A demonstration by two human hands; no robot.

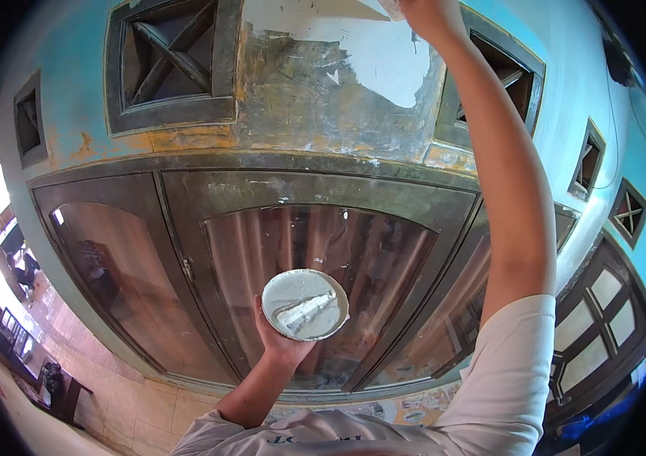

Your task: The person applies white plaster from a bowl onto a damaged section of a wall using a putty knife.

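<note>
My left hand [286,346] is wrapped round the side of a shallow round tub [348,310], held in front of me at chest height. Thick white putty [291,287] fills it, with a scooped groove and a raised ridge across the surface. High up, my right hand [431,19] reaches to the wall at the picture's top edge. Its fingers look closed round a pale thing beside the wall, mostly cut off, so its kind is not clear. Smooth white filler [387,57] covers the upper part of the bare, stained wall panel [300,114] below that hand.
Dark wooden window frames with crossed bars [175,57] flank the panel. Below stand wood-framed glass doors [262,186] with curtains behind. A paned door [600,327] is at the right. Tiled floor [133,410] and a dark bench [61,395] lie at the lower left.
</note>
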